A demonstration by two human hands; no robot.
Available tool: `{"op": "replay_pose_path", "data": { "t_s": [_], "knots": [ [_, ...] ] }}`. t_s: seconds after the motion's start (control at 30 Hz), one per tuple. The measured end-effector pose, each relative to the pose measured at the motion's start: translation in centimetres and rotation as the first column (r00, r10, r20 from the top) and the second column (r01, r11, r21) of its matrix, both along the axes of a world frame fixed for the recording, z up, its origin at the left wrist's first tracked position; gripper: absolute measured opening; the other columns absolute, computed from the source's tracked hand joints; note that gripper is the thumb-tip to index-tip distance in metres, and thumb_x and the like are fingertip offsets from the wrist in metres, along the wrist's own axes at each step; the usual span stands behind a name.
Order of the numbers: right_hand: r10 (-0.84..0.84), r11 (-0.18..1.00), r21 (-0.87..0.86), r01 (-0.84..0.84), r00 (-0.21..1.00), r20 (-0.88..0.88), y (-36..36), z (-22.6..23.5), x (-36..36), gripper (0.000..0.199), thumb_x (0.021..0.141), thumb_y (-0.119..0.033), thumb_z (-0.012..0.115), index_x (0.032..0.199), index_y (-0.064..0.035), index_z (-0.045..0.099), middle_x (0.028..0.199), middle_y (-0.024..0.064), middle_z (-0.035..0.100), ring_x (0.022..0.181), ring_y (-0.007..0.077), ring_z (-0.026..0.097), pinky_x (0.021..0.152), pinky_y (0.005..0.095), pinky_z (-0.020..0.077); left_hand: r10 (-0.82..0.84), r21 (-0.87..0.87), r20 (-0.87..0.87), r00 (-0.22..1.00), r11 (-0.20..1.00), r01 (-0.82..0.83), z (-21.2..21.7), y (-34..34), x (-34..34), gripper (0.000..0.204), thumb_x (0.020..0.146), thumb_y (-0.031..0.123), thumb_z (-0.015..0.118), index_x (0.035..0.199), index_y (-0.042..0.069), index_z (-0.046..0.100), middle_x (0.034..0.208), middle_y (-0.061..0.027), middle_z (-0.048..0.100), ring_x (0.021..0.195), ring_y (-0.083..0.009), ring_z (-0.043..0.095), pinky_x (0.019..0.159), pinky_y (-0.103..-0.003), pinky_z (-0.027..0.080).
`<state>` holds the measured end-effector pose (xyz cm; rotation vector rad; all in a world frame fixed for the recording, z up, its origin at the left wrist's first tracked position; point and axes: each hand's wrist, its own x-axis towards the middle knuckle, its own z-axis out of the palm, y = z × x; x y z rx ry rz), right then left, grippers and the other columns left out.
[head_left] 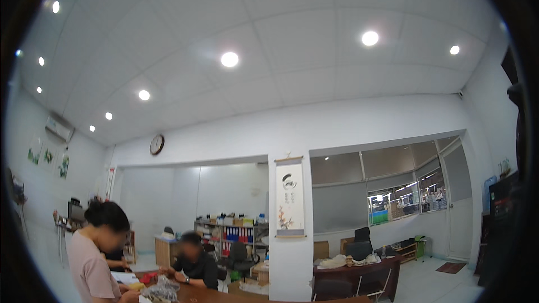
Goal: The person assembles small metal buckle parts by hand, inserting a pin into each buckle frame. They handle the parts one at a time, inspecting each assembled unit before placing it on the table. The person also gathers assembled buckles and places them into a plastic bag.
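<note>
Neither my left hand nor my right hand shows in the head view, which takes in mostly ceiling and far walls. At the lower edge lies part of a brown wooden table. A bundle of clear plastic bags rests on it, beside a red item whose kind I cannot make out. White papers lie at the table's left part. A person in a pink shirt stands at the left, head bent. Across the table sits a person in a black shirt, hands raised over the tabletop.
Behind the table stand shelves with blue and red binders and a black office chair. A white pillar with a hanging scroll rises at the middle. To the right is a dark desk with pale cloth items on top.
</note>
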<state>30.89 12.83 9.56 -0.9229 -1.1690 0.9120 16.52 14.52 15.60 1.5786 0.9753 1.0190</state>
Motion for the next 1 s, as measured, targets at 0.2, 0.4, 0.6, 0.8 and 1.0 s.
{"op": "replay_pose_path", "data": {
  "t_s": [0.2, 0.4, 0.6, 0.8, 1.0],
  "knots": [
    [-0.101, 0.995, -0.002, 0.103, 0.969, -0.227, -4.2, -0.3, 10.1, 0.025, 0.096, -0.024, 0.06, 0.109, -0.004, 0.065, 0.092, 0.0087, 0.068, 0.083, 0.0195, 0.064, 0.075, 0.031, 0.0525, -0.168, 0.049, -0.346, 0.923, 0.979, 0.197, 5.1, -5.9, 10.9, 0.02, 0.088, 0.025, 0.069, 0.093, 0.005, 0.07, 0.081, -0.0075, 0.069, 0.072, -0.0158, 0.064, 0.067, -0.033, 0.053],
    [-0.624, 0.782, 0.006, 0.624, 0.781, 0.024, -16.4, 0.9, 23.0, 0.027, 0.094, -0.028, 0.061, 0.108, -0.0052, 0.065, 0.094, 0.0119, 0.066, 0.074, 0.023, 0.063, 0.067, 0.0362, 0.0527, -0.164, 0.254, -0.688, 0.707, 0.858, 0.446, 2.2, -12.1, 25.2, 0.032, 0.092, 0.038, 0.059, 0.101, 0.009, 0.07, 0.096, -0.0136, 0.071, 0.092, -0.022, 0.066, 0.085, -0.041, 0.049],
    [-0.279, 0.919, -0.362, 0.158, 0.908, -0.314, -23.0, 3.2, 27.2, 0.019, 0.098, -0.014, 0.052, 0.109, 0.0002, 0.058, 0.08, 0.0068, 0.061, 0.06, 0.0128, 0.058, 0.055, 0.0293, 0.0509, -0.317, -0.082, -0.012, 0.948, 0.946, 0.315, -2.0, -17.0, 27.3, 0.029, 0.099, 0.024, 0.052, 0.093, 0.001, 0.07, 0.066, -0.0017, 0.061, 0.058, -0.0041, 0.05, 0.051, -0.024, 0.04],
    [0.071, 0.797, -0.604, -0.025, 0.996, 0.052, -29.1, 5.7, 12.6, 0.026, 0.097, -0.016, 0.055, 0.116, 0.0004, 0.06, 0.076, 0.006, 0.06, 0.053, 0.0108, 0.055, 0.047, 0.0248, 0.0485, 0.238, -0.44, 0.167, 0.957, 0.887, -0.144, -2.5, -30.5, 9.3, 0.025, 0.095, 0.025, 0.061, 0.095, 0.001, 0.065, 0.065, -0.0006, 0.055, 0.058, -0.0092, 0.056, 0.05, -0.025, 0.045],
    [0.694, 0.665, -0.516, -0.54, 0.702, 0.16, -32.5, 2.6, -7.6, 0.027, 0.095, -0.014, 0.057, 0.117, 0.0005, 0.061, 0.08, 0.0061, 0.062, 0.06, 0.0109, 0.061, 0.051, 0.0216, 0.0485, 0.447, -0.568, 0.292, 0.846, 0.792, -0.222, -7.1, -41.7, -9.7, 0.017, 0.091, 0.014, 0.063, 0.095, -0.003, 0.064, 0.074, -0.0076, 0.062, 0.06, -0.015, 0.063, 0.053, -0.028, 0.052]
  ]
}}
